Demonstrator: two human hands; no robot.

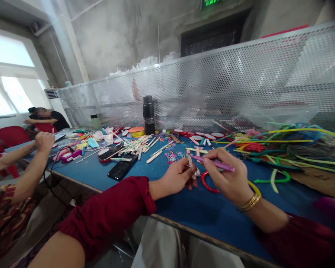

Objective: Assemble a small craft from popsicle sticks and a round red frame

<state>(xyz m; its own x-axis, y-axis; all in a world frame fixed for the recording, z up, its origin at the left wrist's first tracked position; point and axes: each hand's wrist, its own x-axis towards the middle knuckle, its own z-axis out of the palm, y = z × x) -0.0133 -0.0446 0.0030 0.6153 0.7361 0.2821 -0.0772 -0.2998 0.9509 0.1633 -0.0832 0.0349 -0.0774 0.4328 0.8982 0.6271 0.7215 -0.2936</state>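
Note:
My left hand (176, 178) pinches a small wooden craft stick (189, 159), held upright a little above the blue table (167, 203). A purple marker pen (223, 165) is gripped in my right hand (230, 175). Its tip points left and meets or nearly meets the upper part of the stick; contact is hard to make out. Beneath my right hand lies a red curved ring-like piece (205, 182), partly hidden. Just beyond my hands are small coloured clips or bands (172, 158) and a pale pink stick piece (198, 150).
A black bottle (149, 117) stands behind a pile of craft sticks (138, 144). A black phone (122, 169) lies left of my hands. Coloured pipe cleaners (284, 149) heap up at right, near a green curved piece (284, 178). At left a co-worker's hand (44, 141) is raised.

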